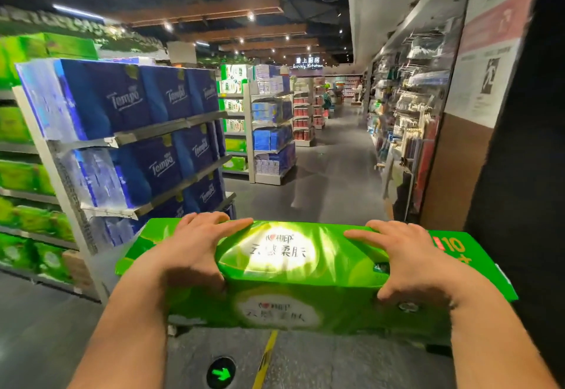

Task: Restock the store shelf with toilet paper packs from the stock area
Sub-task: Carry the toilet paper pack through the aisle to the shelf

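Green pack (305, 269) gripped by left hand (195, 248) and right hand (412, 257), long side lying 9 to 3 o'clock. Shelf (171, 127) at 10 o'clock, nearer left hand.

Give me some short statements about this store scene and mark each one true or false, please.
1. Both hands grip one green toilet paper pack. True: the left hand and the right hand each hold its top.
2. The shelf unit at the left holds red packs. False: it holds blue Tempo packs.
3. A green arrow marker is on the floor. True.
4. The green pack already lies on a shelf. False: it is held up above the aisle floor.
5. The aisle ahead is blocked by a cart. False: no cart is seen there.
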Available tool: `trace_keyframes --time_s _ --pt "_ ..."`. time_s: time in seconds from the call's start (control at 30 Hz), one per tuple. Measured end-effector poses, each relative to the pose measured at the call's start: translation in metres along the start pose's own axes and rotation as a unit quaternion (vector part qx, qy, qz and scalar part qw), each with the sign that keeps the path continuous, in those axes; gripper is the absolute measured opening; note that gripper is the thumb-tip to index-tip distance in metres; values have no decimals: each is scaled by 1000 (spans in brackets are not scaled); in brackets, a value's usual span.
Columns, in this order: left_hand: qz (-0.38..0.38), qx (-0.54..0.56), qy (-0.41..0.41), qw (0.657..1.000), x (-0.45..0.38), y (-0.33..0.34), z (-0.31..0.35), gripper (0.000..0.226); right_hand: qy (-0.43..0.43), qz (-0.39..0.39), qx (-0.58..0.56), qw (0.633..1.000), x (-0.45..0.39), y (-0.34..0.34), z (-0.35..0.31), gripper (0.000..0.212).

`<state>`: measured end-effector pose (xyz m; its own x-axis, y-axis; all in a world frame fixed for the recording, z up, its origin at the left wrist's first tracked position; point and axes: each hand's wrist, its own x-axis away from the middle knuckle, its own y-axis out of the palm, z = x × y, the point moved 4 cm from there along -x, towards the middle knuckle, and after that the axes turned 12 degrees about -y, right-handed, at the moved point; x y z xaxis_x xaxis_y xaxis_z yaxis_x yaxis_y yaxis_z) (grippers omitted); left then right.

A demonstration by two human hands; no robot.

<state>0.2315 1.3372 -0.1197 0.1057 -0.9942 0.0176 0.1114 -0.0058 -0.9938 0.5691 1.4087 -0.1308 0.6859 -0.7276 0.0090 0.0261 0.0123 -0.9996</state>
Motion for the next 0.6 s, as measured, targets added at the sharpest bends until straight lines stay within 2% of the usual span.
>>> trace_keyframes --time_s 0.3,0.4,0.6 --pt "11 26 -17 999 -212 -42 -36 126 7 10 -49 999 -179 -41 85 116" --pt "23 13 -4 1000 -286 -53 -25 120 3 35 -43 998 -243 -40 133 113" --pt "32 -7 -16 999 -455 -40 -11 114 -7 33 -57 998 -383 -24 243 108"
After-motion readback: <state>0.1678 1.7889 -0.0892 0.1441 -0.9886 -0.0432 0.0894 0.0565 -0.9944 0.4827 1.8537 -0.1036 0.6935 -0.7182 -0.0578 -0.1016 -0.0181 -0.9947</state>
